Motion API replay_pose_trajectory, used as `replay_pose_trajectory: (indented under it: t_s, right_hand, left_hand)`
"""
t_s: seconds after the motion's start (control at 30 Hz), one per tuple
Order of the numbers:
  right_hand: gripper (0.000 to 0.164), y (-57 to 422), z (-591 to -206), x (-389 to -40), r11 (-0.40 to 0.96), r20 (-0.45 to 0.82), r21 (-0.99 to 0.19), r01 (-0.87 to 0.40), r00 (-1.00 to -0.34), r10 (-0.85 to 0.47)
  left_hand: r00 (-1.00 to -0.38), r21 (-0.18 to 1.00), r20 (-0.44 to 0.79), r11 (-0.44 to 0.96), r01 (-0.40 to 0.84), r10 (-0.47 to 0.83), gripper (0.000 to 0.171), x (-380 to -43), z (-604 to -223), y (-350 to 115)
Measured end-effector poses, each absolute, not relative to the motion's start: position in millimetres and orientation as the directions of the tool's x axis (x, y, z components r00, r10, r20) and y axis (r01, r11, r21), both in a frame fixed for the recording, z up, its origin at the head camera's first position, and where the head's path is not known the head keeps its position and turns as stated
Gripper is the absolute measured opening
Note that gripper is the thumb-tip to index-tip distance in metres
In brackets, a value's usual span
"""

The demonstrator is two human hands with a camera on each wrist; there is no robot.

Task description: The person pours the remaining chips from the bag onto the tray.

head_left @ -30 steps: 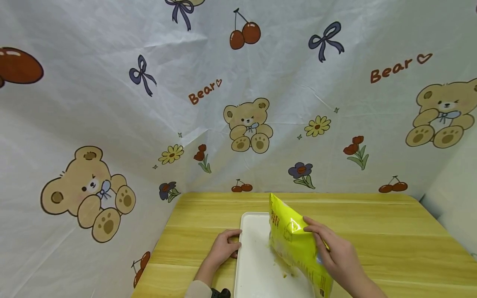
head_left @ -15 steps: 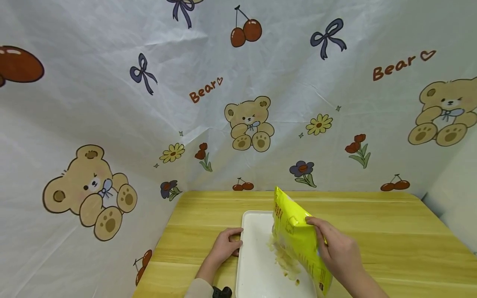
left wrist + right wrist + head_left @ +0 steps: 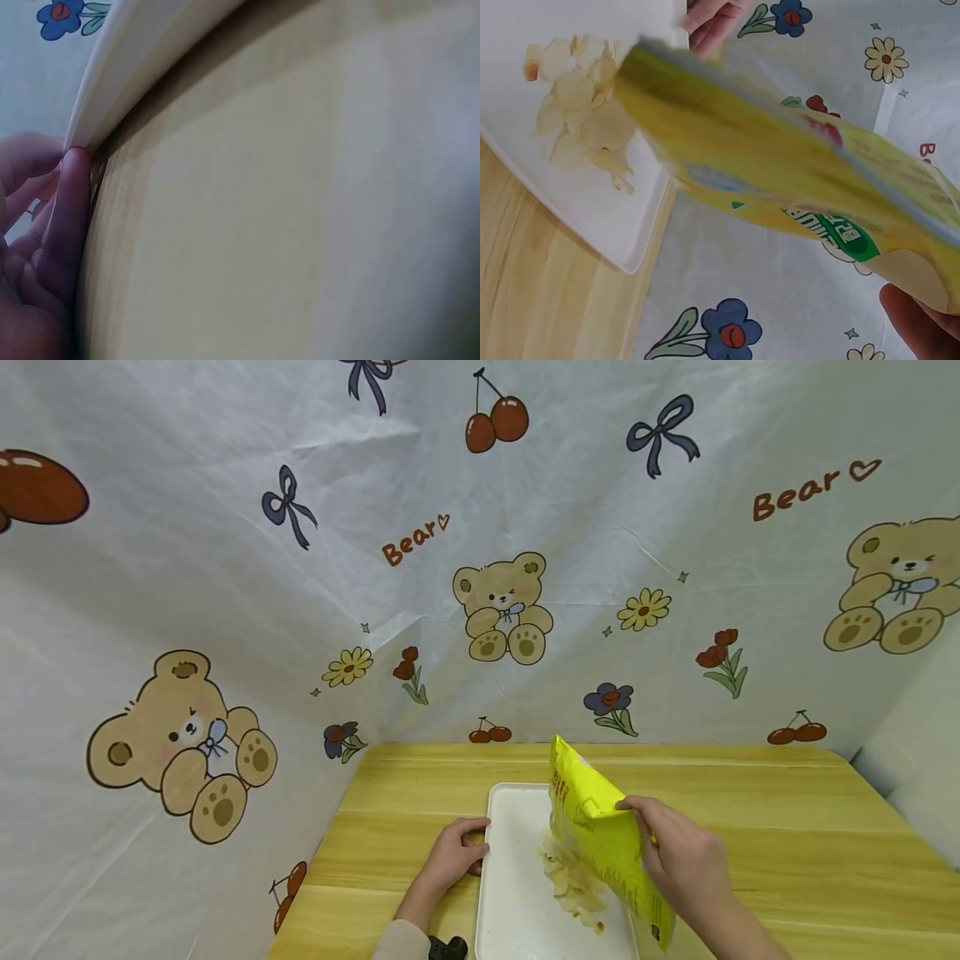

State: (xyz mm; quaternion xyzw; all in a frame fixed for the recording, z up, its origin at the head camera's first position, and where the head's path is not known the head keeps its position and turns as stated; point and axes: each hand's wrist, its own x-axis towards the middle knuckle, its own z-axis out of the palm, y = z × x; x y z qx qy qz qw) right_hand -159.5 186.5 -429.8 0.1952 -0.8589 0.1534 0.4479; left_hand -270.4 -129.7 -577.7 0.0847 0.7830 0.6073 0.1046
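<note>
A yellow chip bag (image 3: 603, 835) slants over the right part of a white tray (image 3: 513, 893) in the head view. My right hand (image 3: 686, 860) grips its upper side, with a thumb (image 3: 915, 322) at its edge in the right wrist view. Pale potato chips (image 3: 573, 885) lie in a heap on the tray below the bag; the right wrist view shows the chips (image 3: 581, 105) more plainly. At the tray's left rim, my left hand (image 3: 452, 853) holds the edge between thumb and finger; the left wrist view shows the fingers (image 3: 71, 202) meeting the rim.
The tray rests on a light wooden table (image 3: 810, 843). A white cloth (image 3: 420, 610) printed with bears, cherries and flowers hangs behind and to the left. A dark wrist device (image 3: 447, 948) sits at the left sleeve.
Chips have spilled from the bag and the heap on the tray has grown. The bag has lifted slightly and shifted right in my right hand. My left hand stays at the rim.
</note>
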Motion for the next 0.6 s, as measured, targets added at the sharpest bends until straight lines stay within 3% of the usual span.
replay_pose_trajectory:
  t_s: [0.27, 0.4, 0.6]
  right_hand:
    - [0.027, 188, -429, -159, 0.868, 0.833, -0.120, -0.481, -0.524, -0.176]
    - [0.011, 187, -421, -158, 0.875, 0.810, -0.139, -0.464, -0.561, -0.169]
    - [0.023, 186, -396, -155, 0.879, 0.758, -0.208, -0.428, -0.639, -0.132]
  left_hand:
    - [-0.966, 0.968, -0.058, 0.252, 0.008, 0.252, 0.045, -268, -577, -129]
    - [-0.967, 0.966, -0.062, 0.258, 0.004, 0.248, 0.044, -268, -578, -129]
    - [-0.969, 0.967, -0.070, 0.256, -0.007, 0.237, 0.044, -269, -575, -128]
